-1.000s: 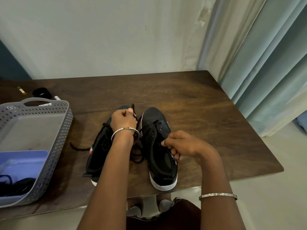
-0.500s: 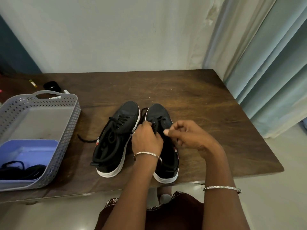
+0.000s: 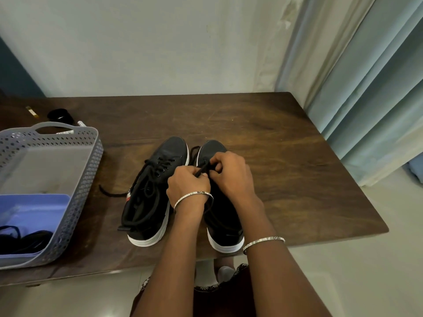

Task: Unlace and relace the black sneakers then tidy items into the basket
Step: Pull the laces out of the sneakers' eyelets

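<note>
Far left first: the grey perforated plastic basket (image 3: 92,143) sits at the left edge of the dark wooden worktop (image 3: 297,179), handle to the back. Inside it is a lilac plastic tray (image 3: 41,202) with a tangle of black cord (image 3: 23,242) at its near end, so that looks like the tidy-up spot for later. Behind the basket, towards the back left corner, a small yellow stick (image 3: 32,110), a black round object (image 3: 60,115) and a white marker pen (image 3: 68,132) lie loose; I'd guess those go in last. Moving in: the first black sneaker with a white sole (image 3: 160,161) stands toe-away near the front edge, laces slack, one loose lace end (image 3: 109,192) trailing towards the basket. Now the action! The left hand (image 3: 186,183) and the right hand (image 3: 235,175) meet over the second black sneaker (image 3: 225,227), just beside the first. Each grip is closed in a pinch on its black shoelace (image 3: 201,170), lifted off the front of the shoe, most likely so an end can be fed or drawn through an eyelet. Unlacing or relacing, I can't tell. There's a silver bangle (image 3: 192,196) on each wrist. Further right the worktop runs bare to its right edge, with a pale wall (image 3: 160,42) behind, pale blue-green curtains (image 3: 370,99) hanging at the right and a light floor (image 3: 366,271) below.
</note>
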The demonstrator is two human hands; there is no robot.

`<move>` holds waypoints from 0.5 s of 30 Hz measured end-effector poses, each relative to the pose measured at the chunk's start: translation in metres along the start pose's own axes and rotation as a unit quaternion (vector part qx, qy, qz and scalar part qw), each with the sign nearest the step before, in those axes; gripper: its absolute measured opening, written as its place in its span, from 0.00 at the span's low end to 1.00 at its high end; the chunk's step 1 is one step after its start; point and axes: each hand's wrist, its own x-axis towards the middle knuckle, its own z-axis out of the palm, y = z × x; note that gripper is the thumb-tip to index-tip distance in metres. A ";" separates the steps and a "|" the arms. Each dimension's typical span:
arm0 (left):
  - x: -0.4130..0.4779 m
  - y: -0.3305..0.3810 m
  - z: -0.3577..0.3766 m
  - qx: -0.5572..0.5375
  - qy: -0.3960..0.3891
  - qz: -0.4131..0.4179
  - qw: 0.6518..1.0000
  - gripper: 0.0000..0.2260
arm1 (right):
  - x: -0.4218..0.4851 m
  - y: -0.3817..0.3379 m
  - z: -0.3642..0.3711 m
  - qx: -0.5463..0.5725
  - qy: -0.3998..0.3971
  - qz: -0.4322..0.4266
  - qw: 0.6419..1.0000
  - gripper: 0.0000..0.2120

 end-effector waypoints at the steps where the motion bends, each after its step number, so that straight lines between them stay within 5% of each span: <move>1: 0.000 0.000 -0.001 -0.004 -0.002 -0.002 1.000 0.09 | 0.000 -0.001 0.001 0.002 0.008 0.004 1.000 0.06; 4: 0.002 0.000 -0.004 -0.006 -0.004 -0.007 1.000 0.08 | 0.004 0.000 0.004 0.112 0.065 0.082 0.988 0.05; 7: 0.004 0.000 -0.004 -0.007 -0.009 -0.015 1.000 0.09 | 0.009 0.009 -0.001 0.367 0.100 0.274 0.883 0.06; 9: 0.005 -0.001 -0.005 -0.010 -0.015 -0.018 1.000 0.07 | 0.008 0.016 -0.006 0.427 0.057 0.336 0.838 0.03; 12: 0.006 -0.002 -0.007 -0.019 -0.023 -0.022 0.999 0.08 | 0.006 0.020 -0.016 0.356 0.039 0.290 0.888 0.13; 15: 0.006 -0.002 -0.008 -0.028 -0.032 -0.027 0.999 0.10 | 0.002 0.006 -0.025 0.241 0.054 0.135 0.960 0.14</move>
